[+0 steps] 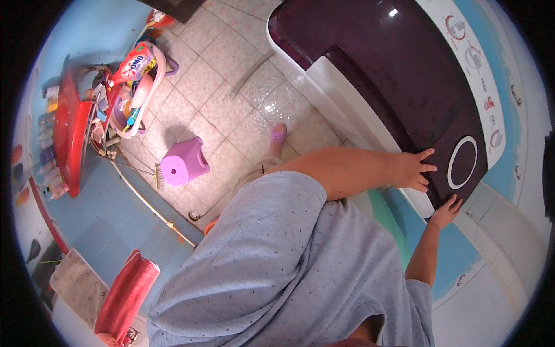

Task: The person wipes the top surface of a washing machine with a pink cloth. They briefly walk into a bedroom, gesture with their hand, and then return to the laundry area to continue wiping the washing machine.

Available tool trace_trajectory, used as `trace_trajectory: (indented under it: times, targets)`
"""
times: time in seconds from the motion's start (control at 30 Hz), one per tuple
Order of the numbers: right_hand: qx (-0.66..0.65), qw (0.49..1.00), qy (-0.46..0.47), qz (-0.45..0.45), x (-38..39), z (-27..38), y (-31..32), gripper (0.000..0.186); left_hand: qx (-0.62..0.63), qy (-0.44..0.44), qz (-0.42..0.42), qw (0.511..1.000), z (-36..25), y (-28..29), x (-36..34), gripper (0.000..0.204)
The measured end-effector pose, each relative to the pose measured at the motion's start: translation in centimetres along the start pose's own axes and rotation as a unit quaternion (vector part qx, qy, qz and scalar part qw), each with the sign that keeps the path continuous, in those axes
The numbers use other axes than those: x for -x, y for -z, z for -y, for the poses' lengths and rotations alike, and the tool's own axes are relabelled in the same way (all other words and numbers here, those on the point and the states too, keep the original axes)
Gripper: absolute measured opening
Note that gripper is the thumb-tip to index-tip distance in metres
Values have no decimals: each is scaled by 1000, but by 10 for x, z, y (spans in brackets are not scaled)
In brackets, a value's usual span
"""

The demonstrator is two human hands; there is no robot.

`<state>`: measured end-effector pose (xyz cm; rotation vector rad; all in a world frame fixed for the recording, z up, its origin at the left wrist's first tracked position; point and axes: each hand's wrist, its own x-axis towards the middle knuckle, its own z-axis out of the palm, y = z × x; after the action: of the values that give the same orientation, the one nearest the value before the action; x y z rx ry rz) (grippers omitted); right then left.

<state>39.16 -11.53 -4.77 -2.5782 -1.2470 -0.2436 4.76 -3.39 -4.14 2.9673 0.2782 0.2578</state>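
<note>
A white twin-tub washing machine (347, 98) with a dark purple top fills the upper right. Its small end lid (442, 170) carries a white ring and appears down. My left hand (411, 170) rests on the purple top beside that lid, fingers spread. Close to it, my right hand (446, 213) touches the lid's near corner with fingers apart; its thumb is hard to see. Neither hand shows an object in it. Along the machine's far edge runs a white control panel (471, 58) with several dials.
On the tiled floor (219, 75) stand a purple stool (182, 162) and a brush (159, 176). A pink tub (150, 95) holding a red detergent bag (133, 65) is beside a red shelf (69, 133). A pipe (153, 208) and a red towel (127, 298) are at left.
</note>
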Motion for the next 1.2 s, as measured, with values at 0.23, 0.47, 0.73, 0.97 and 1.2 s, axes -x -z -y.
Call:
trace_trajectory:
  times: [0.23,0.47,0.73,0.97,1.2]
  targets:
    - [24,999,-36,19,3,4,3,74,-10,-7,18,1000,2,2,-2,66]
    - [11,999,-42,14,10,17,6,73,-18,1,-8,1000,0,-2,2,72]
    - [52,997,-64,-8,15,15,0,69,-16,-12,-25,999,3,-8,4,82]
    - [-51,998,-21,-28,9,11,-5,69,-34,-14,-4,999,4,-3,4,85]
    - [31,998,-51,-13,2,3,-11,76,-21,-16,34,999,3,1,0,80]
